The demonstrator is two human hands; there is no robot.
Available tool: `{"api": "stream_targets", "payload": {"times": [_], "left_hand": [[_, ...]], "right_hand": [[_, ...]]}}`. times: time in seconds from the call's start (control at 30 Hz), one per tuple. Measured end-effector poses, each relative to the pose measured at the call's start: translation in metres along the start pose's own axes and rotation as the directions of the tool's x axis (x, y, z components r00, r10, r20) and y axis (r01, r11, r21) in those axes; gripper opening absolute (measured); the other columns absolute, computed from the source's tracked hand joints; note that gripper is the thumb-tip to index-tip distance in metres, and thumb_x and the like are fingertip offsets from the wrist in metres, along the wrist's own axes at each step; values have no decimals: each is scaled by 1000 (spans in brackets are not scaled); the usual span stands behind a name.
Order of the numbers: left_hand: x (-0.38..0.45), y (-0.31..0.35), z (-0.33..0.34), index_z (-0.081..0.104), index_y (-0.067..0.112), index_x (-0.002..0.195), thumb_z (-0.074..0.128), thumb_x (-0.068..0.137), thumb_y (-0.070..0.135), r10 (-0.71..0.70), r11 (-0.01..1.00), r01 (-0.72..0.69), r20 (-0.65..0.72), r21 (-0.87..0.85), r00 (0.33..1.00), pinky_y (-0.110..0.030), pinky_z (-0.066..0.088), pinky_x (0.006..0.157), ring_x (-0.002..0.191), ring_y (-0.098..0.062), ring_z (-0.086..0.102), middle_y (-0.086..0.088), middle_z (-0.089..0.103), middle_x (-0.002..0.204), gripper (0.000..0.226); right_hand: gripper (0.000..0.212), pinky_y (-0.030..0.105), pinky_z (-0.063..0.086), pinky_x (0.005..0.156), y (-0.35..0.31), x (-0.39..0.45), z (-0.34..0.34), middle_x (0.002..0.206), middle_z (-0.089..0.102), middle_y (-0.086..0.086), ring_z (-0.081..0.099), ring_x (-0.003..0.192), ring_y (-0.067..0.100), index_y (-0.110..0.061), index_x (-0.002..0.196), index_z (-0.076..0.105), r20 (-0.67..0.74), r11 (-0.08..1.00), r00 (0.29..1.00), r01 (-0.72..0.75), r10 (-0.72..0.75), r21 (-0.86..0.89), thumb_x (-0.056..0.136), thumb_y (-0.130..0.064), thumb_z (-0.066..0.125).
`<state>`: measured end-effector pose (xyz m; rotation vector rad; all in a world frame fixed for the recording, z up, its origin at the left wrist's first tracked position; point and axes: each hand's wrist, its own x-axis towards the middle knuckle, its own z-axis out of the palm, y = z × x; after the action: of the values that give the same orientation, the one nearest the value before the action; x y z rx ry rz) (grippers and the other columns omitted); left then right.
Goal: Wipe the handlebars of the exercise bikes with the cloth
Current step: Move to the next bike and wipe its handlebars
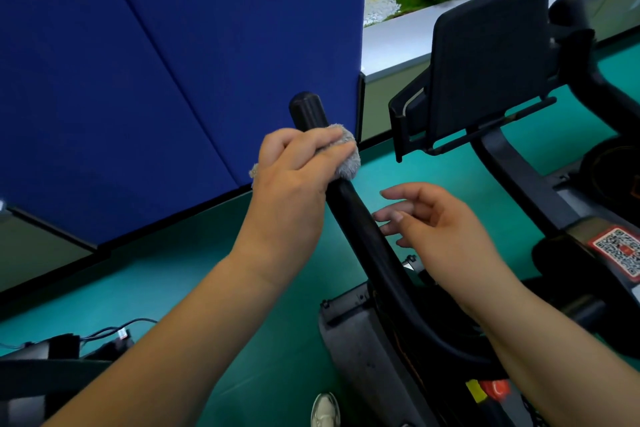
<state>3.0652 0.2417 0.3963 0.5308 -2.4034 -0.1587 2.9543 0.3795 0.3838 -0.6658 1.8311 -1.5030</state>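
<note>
- The black handlebar (360,218) is a long round tube, matte and smooth, running from low right up and away to a ribbed, capped end at centre.
- A grey, fuzzy cloth (346,156) wraps it just below that cap.
- The left hand (294,177) grips cloth and bar together.
- The right hand (436,222) hangs just beside the bar, fingers loosely spread, holding nothing.
- A flat black console (485,66) stands to the right, above the teal floor (242,288).
</note>
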Motion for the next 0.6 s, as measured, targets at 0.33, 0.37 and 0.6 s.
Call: {"api": "stream_targets", "payload": {"times": [0.33, 0.37, 0.6], "left_hand": [[-23, 29, -6, 70, 17, 112, 60, 85, 5, -99, 986, 117, 151, -116, 984, -4, 26, 93, 101, -15, 41, 7, 64, 115, 31], [-23, 33, -10, 70, 18, 110, 62, 84, 2, -109, 980, 136, 178, -145, 978, -1, 24, 92, 100, -15, 43, 8, 65, 112, 31], [13, 32, -39, 71, 23, 107, 60, 87, 5, -60, 985, 94, 217, -147, 974, -13, 32, 96, 105, -7, 50, 12, 67, 107, 29]], "right_hand": [[31, 13, 49, 60, 4, 0, -6, 88, 70, 1, 66, 68, 1, -21, 96, 60, -99, 997, 994, -38, 44, 59, 92, 6, 45], [32, 12, 49, 60, 4, 0, -7, 88, 70, 1, 66, 69, 1, -22, 95, 60, -101, 997, 994, -39, 45, 67, 92, 6, 45], [32, 13, 48, 58, 2, -2, -8, 86, 69, 1, 64, 67, 3, -19, 97, 60, -88, 995, 994, -54, 62, 87, 90, 8, 43]]}}
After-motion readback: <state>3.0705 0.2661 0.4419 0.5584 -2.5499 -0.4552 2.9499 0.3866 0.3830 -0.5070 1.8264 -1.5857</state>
